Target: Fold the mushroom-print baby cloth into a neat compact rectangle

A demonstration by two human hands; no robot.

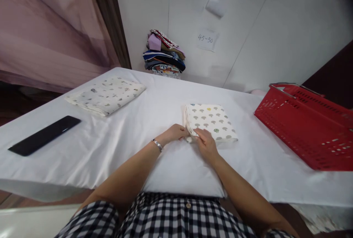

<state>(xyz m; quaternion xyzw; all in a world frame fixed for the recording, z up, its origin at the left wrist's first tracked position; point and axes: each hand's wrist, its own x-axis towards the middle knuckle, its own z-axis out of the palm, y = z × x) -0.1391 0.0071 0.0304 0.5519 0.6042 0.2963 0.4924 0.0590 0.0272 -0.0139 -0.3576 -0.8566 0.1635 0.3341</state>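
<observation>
A folded white cloth with grey mushroom prints [211, 118] lies on the white-covered table in front of me. My left hand [177, 132], with a silver bracelet at the wrist, pinches the cloth's near left corner. My right hand [205, 142] rests beside it, its fingers closed on the near edge of the same cloth. The layered left edge shows between the hands. Farther left lies a second folded cloth with small leaf-like prints [109, 94], untouched by either hand.
A black flat object [45, 135] lies at the table's left. At the right stands a red plastic basket [309, 127] with metal handles. Behind the table's far edge is a stack of folded clothes [164, 56]; a paper marked 45-50 [207, 40] hangs on the wall.
</observation>
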